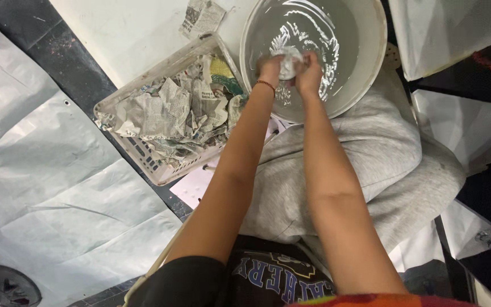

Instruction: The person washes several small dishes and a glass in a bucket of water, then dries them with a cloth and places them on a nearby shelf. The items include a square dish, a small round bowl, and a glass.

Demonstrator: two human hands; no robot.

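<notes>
In the white bucket (365, 68) at the top of the view, both of your hands meet over the water. Your left hand (269, 69) and your right hand (309, 73) are closed together around a wet wad of paper (288, 62), which is pressed between them just above the water surface; the fingers of both hands are curled tight on it, so neither hand is open. The water around the hands shows bright ripples. On your left wrist there is a thin red bracelet (266, 84). The bucket stands just in front of your knees, which are covered by grey trousers (382, 159), and its rim touches the grey cloth. Just beside the bucket, on the left of it, is a white plastic basket (143, 159), tilted in the view and filled with crumpled and torn newspaper (166, 111). One loose piece of newspaper (202, 17) lies beyond the basket, near the rim of the bucket. Under the basket and far to the left, the floor is covered with pale plastic sheeting (46, 187), wrinkled in many places. A round dark drain cover (7, 287) is in the lower left corner, well apart from your hands.
</notes>
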